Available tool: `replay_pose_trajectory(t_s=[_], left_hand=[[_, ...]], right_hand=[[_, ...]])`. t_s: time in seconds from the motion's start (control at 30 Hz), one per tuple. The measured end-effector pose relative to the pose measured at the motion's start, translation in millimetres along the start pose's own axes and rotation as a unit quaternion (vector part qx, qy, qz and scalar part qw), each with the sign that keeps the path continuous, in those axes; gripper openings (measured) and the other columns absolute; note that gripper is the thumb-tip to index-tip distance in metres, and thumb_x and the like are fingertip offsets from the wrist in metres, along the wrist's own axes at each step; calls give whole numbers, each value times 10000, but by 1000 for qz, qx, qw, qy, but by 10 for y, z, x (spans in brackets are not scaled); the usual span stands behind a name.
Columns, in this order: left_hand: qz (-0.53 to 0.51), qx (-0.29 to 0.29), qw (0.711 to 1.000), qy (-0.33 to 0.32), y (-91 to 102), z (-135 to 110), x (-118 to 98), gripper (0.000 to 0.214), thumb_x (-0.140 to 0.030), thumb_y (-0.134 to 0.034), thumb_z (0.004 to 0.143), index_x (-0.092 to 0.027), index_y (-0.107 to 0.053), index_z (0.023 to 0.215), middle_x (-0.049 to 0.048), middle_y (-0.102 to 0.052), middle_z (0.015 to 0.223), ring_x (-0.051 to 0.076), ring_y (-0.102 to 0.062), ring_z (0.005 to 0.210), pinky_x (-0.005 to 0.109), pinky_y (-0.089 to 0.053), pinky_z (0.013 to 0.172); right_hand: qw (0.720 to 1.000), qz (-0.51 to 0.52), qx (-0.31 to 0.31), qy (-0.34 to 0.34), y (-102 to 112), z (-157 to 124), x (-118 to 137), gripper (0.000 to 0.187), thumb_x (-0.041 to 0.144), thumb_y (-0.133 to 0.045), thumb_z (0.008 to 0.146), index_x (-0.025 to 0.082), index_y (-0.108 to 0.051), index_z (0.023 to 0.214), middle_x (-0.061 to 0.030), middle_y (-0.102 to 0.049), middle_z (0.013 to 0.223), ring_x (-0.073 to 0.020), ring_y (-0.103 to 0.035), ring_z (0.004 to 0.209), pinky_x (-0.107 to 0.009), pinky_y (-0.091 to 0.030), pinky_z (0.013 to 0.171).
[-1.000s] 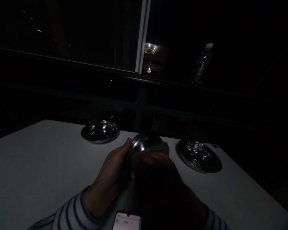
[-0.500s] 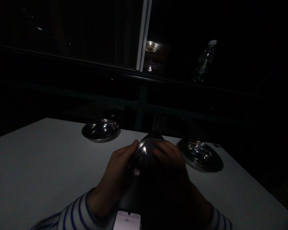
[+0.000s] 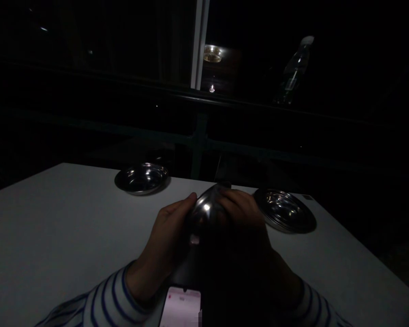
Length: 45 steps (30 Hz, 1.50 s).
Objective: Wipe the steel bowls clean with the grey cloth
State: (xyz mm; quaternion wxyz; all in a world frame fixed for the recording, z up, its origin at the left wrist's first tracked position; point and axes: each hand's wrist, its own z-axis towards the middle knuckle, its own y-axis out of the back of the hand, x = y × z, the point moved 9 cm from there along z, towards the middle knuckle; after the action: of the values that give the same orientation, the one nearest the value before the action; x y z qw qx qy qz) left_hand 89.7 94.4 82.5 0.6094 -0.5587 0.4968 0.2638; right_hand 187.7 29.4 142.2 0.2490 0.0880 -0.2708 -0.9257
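Observation:
A shiny metal bowl point(image 3: 204, 212) is held tilted over the table, its curved outer side facing me. On its left edge is my left hand point(image 3: 165, 234), closed, with the thumb along the rim. My right hand point(image 3: 247, 218) lies over the bowl's right side, fingers bent and pressed against the metal. Deep shadow hides the right palm and the bowl's lower part, so I cannot tell whether a cloth is under those fingers. Below the hands, a phone point(image 3: 181, 306) with a lit screen rests near the table's front.
On the white table point(image 3: 71, 227), a metal dish point(image 3: 141, 179) stands at the back left. Several stacked metal dishes point(image 3: 284, 211) sit at the right. Beyond, a plastic bottle point(image 3: 295, 72) stands by the dark window, near a white frame post point(image 3: 199, 45).
The view has tilted slightly down, so the background sits higher in the picture. The right fingers have shifted slightly on the bowl; both hands stay on it.

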Motion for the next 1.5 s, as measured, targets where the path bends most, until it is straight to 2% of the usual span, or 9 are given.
replay_pose_trajectory(t_s=[0.17, 0.3, 0.37, 0.57, 0.77, 0.97, 1.2, 1.4, 1.5], left_hand=[[5, -30, 999, -17, 66, 16, -21, 253, -366, -609, 721, -144, -616, 600, -18, -575, 521, 99, -499, 485, 207, -388, 489], [30, -40, 999, -13, 83, 12, -23, 258, -378, -604, 718, -141, -627, 618, -1, -604, 556, 112, -533, 514, 209, -395, 496], [34, -45, 998, -20, 93, 10, -37, 270, -385, -604, 717, -142, -619, 600, 3, -609, 557, 114, -538, 515, 211, -395, 496], [34, -51, 998, -23, 105, 7, -33, 306, -398, -621, 699, -156, -560, 521, -35, -538, 463, 92, -472, 432, 204, -354, 434], [36, -58, 997, -21, 85, 5, -58, 274, -366, -601, 720, -151, -585, 552, -13, -567, 491, 105, -510, 459, 200, -377, 450], [17, -38, 999, -21, 67, 12, -31, 296, -384, -608, 718, -149, -569, 541, -27, -545, 456, 82, -460, 412, 191, -375, 435], [29, -54, 998, -19, 91, 6, -32, 293, -393, -598, 724, -149, -584, 562, -12, -583, 512, 101, -511, 473, 196, -379, 454], [30, -46, 998, -17, 71, -10, -28, 336, -386, -609, 719, -155, -536, 486, -45, -508, 429, 77, -435, 413, 198, -348, 444], [41, -49, 998, 6, 69, -8, 17, 344, -422, -602, 711, -159, -547, 496, -37, -521, 431, 95, -455, 419, 216, -349, 450]], right_hand=[[992, 3, 29, 123, -71, -38, 266, 264, 258, -468, 835, 151, -542, 1065, -84, -598, 1050, -228, -488, 1027, -390, -413, 865], [1000, 12, -8, -27, 3, 28, -148, 224, 220, -404, 869, 152, -541, 1032, -97, -587, 1060, -212, -512, 993, -379, -436, 835], [999, 9, -22, -48, 12, 10, -177, 224, 205, -394, 871, 140, -542, 1027, -106, -587, 1058, -212, -507, 995, -380, -435, 836], [993, -9, 29, 110, -142, -88, 338, 291, 272, -475, 836, 170, -540, 1100, -58, -598, 1064, -221, -473, 1043, -394, -365, 912], [999, 1, -17, -44, 9, 12, -120, 236, 237, -408, 866, 133, -578, 993, -105, -581, 1047, -210, -506, 977, -356, -426, 830], [994, -2, 35, 106, -123, -70, 317, 292, 278, -499, 824, 155, -552, 1083, -72, -595, 1065, -223, -485, 1036, -389, -383, 892], [996, 8, -28, -88, 53, 20, -247, 218, 216, -418, 866, 142, -590, 978, -101, -591, 1014, -202, -526, 953, -349, -442, 814], [993, 19, 40, 107, -124, -97, 360, 338, 260, -494, 816, 127, -519, 1126, -81, -594, 1036, -217, -495, 1011, -382, -378, 896], [996, 27, 27, 78, -69, -56, 230, 277, 256, -484, 826, 138, -543, 1070, -87, -585, 1048, -214, -493, 1012, -372, -391, 882]])
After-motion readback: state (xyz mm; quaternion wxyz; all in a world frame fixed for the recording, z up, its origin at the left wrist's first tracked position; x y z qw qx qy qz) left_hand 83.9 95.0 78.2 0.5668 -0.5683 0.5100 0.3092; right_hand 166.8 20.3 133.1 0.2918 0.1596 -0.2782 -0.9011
